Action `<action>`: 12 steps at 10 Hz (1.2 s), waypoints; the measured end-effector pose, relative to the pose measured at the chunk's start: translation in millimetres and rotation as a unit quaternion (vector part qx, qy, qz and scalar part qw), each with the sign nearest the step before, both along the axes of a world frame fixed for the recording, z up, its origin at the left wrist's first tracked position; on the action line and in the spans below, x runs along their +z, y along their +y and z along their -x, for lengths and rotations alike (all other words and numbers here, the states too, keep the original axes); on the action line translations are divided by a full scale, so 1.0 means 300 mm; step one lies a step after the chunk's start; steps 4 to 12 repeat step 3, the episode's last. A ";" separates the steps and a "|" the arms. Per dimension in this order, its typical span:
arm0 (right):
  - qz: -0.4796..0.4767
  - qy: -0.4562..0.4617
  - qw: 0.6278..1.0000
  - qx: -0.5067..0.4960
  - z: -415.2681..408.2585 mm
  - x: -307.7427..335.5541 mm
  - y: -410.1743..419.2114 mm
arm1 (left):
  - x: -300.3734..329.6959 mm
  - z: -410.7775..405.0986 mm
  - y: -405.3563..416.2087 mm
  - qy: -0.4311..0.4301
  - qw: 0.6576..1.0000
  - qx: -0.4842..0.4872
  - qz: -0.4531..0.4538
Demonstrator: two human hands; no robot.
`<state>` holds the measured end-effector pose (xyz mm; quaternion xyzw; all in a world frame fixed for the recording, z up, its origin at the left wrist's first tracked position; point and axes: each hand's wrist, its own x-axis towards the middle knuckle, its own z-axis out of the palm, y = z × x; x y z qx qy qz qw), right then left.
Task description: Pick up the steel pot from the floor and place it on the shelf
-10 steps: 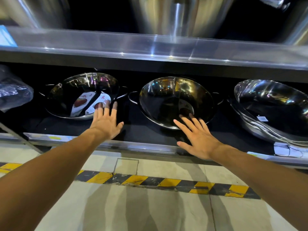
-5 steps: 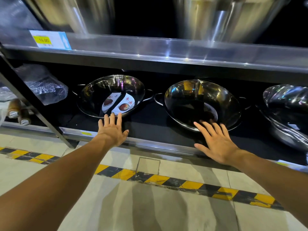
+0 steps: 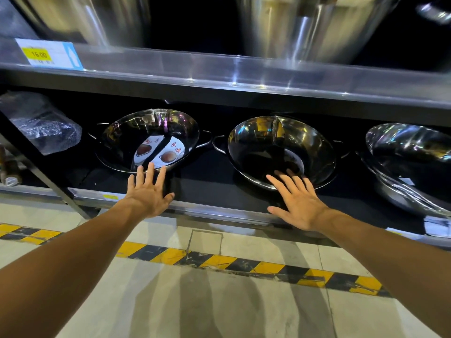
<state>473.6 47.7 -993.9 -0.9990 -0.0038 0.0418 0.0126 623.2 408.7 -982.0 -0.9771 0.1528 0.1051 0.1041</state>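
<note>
On the low black shelf [image 3: 207, 189], the shiny round steel pot [image 3: 280, 152] lies just ahead of the right hand [image 3: 300, 206]; both hands, left [image 3: 146, 193] included, are spread wide, empty

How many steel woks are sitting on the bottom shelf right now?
3. One with a paper label above the left hand, one above the right hand, one cut off at the right edge. More may sit out of frame.

I have one head view; it looks forward and down, close to the low shelf [image 3: 219, 213]; floor [image 3: 219, 301] beneath.
</note>
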 end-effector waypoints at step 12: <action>-0.095 -0.128 0.980 0.116 -0.103 0.134 0.147 | 0.049 0.044 -0.070 -0.075 0.986 -0.119 0.087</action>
